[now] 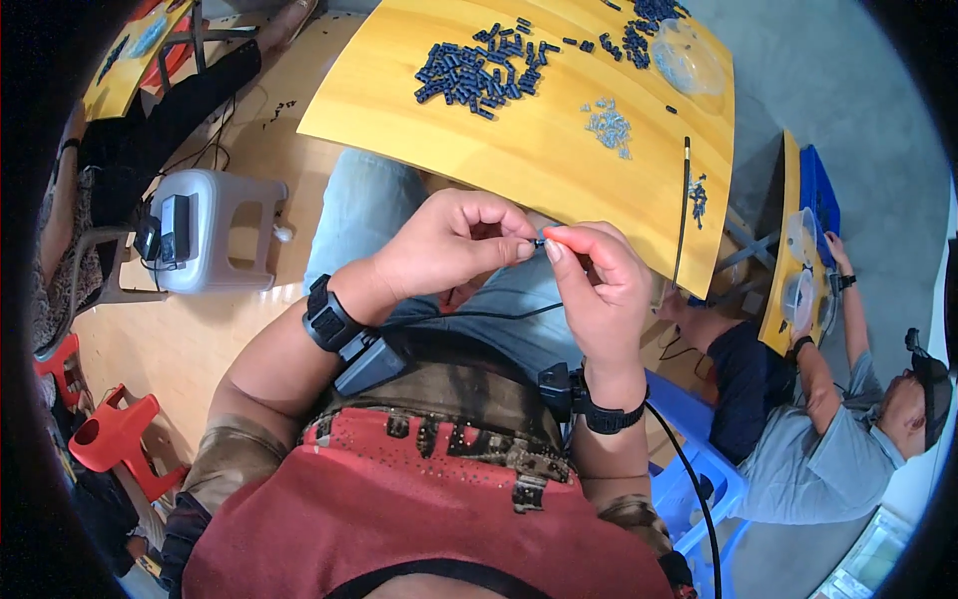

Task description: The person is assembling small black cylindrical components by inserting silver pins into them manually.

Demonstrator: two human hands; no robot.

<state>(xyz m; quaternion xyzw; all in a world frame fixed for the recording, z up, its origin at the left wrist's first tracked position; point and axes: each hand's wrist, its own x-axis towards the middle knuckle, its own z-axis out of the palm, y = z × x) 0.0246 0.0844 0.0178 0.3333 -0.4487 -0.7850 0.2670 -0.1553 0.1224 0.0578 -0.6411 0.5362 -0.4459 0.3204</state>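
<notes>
Above my lap, at the near edge of the yellow table (429, 135), my two hands meet fingertip to fingertip. A small dark piece (539, 243) is pinched between them, mostly covered by the fingers, so its exact kind does not show. My left hand (454, 245) grips it with thumb and forefinger from the left. From the other side, the thumb and forefinger of my right hand (604, 285) close on it too. On the tabletop beyond lie a heap of short black cylindrical parts (474, 75), a small pile of clear pieces (609, 128) and some tiny dark screw-like pieces (698, 200).
A black rod with a cable (687, 165) lies along the table's right side. A clear plastic bowl (689, 58) stands at the far right beside more black parts (639, 45). A grey stool (215, 230) is at left. At right, another person (828, 429) works at a second table.
</notes>
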